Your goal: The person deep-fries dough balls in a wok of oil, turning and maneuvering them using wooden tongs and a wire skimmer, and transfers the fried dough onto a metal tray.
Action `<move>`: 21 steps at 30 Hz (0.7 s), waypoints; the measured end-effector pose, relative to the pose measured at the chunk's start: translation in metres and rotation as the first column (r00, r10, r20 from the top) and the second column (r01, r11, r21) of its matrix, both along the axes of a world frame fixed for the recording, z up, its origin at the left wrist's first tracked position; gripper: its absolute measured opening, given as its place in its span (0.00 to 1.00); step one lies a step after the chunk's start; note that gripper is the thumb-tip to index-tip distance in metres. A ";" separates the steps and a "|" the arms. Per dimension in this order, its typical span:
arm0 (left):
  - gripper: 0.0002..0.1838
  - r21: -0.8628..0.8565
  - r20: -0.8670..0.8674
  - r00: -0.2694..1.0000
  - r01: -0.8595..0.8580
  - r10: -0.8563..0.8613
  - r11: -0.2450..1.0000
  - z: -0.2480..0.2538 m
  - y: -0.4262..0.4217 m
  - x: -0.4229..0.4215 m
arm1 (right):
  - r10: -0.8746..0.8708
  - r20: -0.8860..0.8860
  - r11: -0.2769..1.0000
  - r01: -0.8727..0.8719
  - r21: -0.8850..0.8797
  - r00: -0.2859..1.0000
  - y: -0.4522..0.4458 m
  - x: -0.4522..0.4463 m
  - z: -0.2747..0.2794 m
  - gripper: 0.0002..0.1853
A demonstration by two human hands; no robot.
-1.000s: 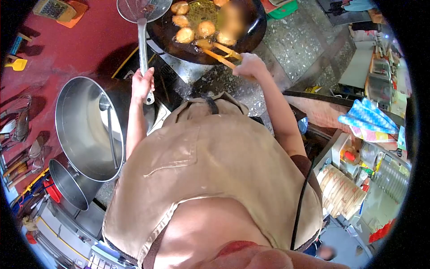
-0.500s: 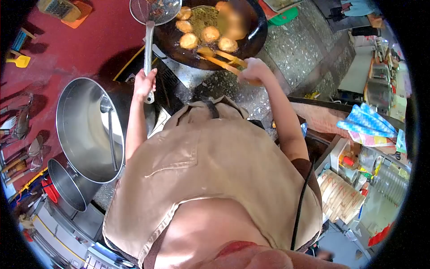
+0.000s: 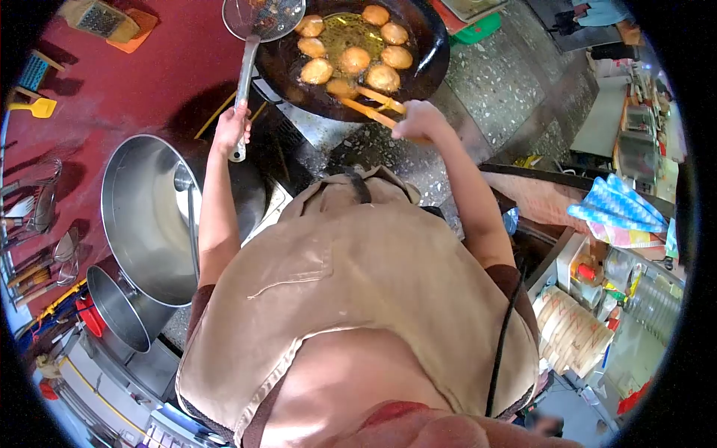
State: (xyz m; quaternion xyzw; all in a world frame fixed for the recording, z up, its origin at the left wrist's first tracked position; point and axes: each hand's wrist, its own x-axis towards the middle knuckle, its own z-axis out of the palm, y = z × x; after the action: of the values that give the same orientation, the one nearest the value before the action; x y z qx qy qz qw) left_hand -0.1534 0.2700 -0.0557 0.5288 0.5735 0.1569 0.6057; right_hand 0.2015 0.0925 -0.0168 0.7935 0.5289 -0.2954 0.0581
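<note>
My left hand (image 3: 233, 128) is closed around the handle of a round mesh skimmer (image 3: 247, 71), whose basket with brown bits in it is raised beside the wok. In my right hand (image 3: 422, 121) is a pair of yellow-orange tongs (image 3: 367, 109), apparently wooden, reaching over the near rim of the black wok (image 3: 437, 56). Their tips are at a blurred golden piece (image 3: 341, 88); I cannot tell whether they pinch it. Several round golden-brown fried pieces (image 3: 355, 60) float in the bubbling oil (image 3: 343, 31).
A large steel pot (image 3: 138, 224) with a ladle stands at my left, a smaller pot (image 3: 112, 306) below it. Utensils hang on the red wall (image 3: 172, 82). At right are a blue checked cloth (image 3: 618, 205) and stacked bamboo steamers (image 3: 571, 328). A green tub (image 3: 478, 28) lies beyond the wok.
The blur over the far right pieces is gone, and they show clearly. My left hand and skimmer have shifted slightly in view. The tongs remain at the near side of the wok.
</note>
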 end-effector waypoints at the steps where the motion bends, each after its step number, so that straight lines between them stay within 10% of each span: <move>1: 0.24 -0.012 -0.018 1.000 0.021 -0.022 1.000 -0.001 0.003 -0.005 | -0.003 -0.006 1.000 0.003 0.005 1.000 -0.005 0.005 0.005 0.34; 21: 0.40 -0.013 -0.360 0.932 -0.044 0.037 0.999 -0.031 0.013 -0.025 | -0.003 -0.019 0.992 0.001 -0.123 1.000 -0.004 0.012 0.017 0.39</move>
State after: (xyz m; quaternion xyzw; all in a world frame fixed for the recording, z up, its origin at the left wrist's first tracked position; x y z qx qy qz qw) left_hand -0.1786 0.2833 -0.0871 0.5303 0.6869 0.0640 0.4928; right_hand 0.2131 0.0885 0.0005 0.7860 0.5095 -0.3350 0.1016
